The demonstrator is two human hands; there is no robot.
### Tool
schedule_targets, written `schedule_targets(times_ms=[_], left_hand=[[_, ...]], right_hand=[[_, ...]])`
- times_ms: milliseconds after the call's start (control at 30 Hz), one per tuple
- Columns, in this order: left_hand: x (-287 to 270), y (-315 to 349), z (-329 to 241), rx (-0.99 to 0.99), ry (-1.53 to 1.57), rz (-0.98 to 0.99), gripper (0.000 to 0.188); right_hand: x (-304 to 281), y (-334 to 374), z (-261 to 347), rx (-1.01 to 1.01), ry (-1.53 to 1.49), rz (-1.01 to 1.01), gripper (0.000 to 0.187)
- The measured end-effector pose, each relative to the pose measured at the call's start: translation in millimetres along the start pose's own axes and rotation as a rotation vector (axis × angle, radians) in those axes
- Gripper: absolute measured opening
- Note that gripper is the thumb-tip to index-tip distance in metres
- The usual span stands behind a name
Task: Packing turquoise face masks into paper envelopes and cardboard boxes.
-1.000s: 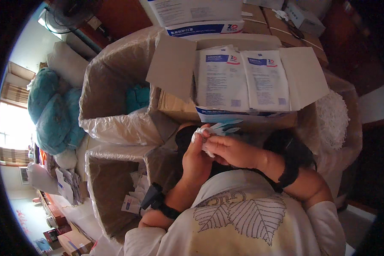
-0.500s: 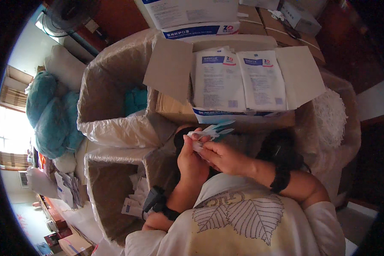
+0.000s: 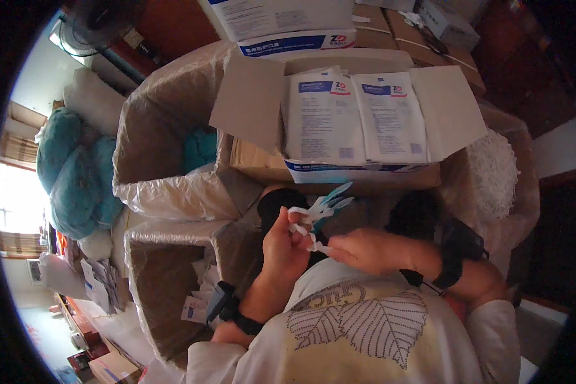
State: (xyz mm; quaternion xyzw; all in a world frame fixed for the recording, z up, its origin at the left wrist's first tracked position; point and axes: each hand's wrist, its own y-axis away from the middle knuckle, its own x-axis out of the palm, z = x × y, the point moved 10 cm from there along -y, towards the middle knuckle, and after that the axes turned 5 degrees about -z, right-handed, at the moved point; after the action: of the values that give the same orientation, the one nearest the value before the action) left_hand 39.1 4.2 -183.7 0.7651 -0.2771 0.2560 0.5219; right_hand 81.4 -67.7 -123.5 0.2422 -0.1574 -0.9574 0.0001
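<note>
Teal-and-white bundle (image 3: 327, 206) held in pinched fingers of left hand (image 3: 283, 251), its leaf-like ends fanned out beyond fingertips. White strap (image 3: 317, 246) gripped in narrowed fingers of right hand (image 3: 363, 249), stretched between fingers of both hands. Open box (image 3: 249, 105) set beyond fingers, filled with white packets (image 3: 326, 121). Plastic-lined carton (image 3: 173, 228) placed left of fingers, near body; white strings (image 3: 493, 176) heaped well apart, right of fingers.

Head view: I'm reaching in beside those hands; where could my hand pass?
There's a gap between the open box and right hand, right of the teal-white strips. Crowded: around the left hand, and inside the box, with its white packets.
</note>
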Motion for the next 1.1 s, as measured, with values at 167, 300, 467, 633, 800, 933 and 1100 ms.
schedule_targets(times_ms=[167,300,467,633,800,933,1100], left_hand=[[-12.0,5.2,14.4,-0.048,-0.04,-0.111,0.033],[-4.7,11.8,16.0,-0.042,-0.112,-0.135,0.034],[1.0,18.8,15.4,-0.039,-0.195,-0.14,0.033],[0.3,4.0,12.9,0.003,-0.188,-0.08,0.032],[-6.7,3.9,-5.0,0.056,-0.136,-0.106,0.031],[-60.8,-5.4,-74.4,0.339,-0.24,-0.239,0.027],[-39.4,-4.8,-51.1,0.275,-0.009,-0.16,0.028]], right_hand=[[6.7,17.8,-6.5,0.039,0.033,0.073,0.029],[1.7,27.1,-1.8,0.057,0.016,0.088,0.029],[0.1,29.3,-3.7,0.052,0.065,0.09,0.028],[1.8,10.2,-13.3,-0.102,-0.215,-0.012,0.026],[7.2,20.9,-6.9,-0.006,-0.189,0.195,0.027],[-0.2,65.6,-34.7,0.039,-0.28,0.27,0.025],[-6.6,37.5,-22.6,0.206,-0.561,0.182,0.023]])
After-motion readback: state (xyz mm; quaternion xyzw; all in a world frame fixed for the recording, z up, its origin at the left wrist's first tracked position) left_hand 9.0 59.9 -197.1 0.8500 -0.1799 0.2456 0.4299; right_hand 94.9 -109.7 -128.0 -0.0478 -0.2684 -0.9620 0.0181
